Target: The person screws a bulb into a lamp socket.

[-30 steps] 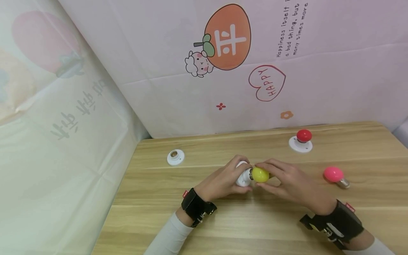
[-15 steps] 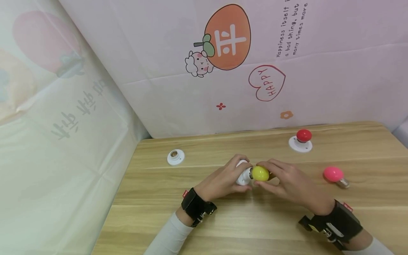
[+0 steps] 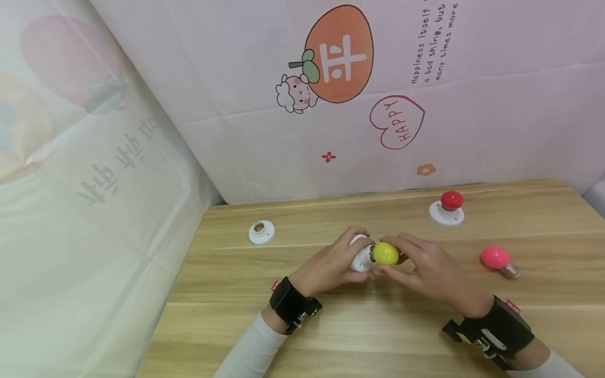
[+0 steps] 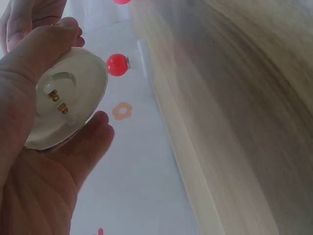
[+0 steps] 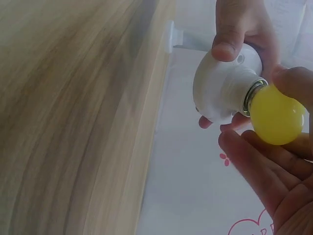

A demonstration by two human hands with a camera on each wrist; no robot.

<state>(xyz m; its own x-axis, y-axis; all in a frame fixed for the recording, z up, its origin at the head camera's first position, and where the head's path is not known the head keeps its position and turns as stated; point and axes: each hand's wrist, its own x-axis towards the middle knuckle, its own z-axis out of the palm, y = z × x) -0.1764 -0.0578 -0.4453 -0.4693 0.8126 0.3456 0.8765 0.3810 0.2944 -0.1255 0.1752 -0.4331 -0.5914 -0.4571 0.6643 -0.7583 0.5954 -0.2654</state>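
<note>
My left hand (image 3: 331, 265) grips a white round lamp holder (image 3: 360, 262) by its base, tilted so its socket faces right. In the left wrist view the underside of the lamp holder (image 4: 73, 98) shows brass screws. A yellow bulb (image 3: 386, 253) has its metal screw end in the socket mouth, a strip of thread still showing. Thumb and fingers of my right hand (image 3: 432, 270) hold the glass of the bulb. The right wrist view shows the yellow bulb (image 5: 276, 115) meeting the lamp holder (image 5: 225, 85). Both hands are above the table.
An unfilled white lamp holder (image 3: 261, 231) stands at the back left. At the back right a red bulb (image 3: 451, 200) sits upright in another lamp holder (image 3: 446, 216). A pink bulb (image 3: 495, 258) lies loose on the wooden table (image 3: 227, 325) at right. Printed cloth hangs behind.
The lamp holder and yellow bulb have risen slightly in the head view. My right fingers have shifted a little around the bulb; the left hand keeps its grip.
</note>
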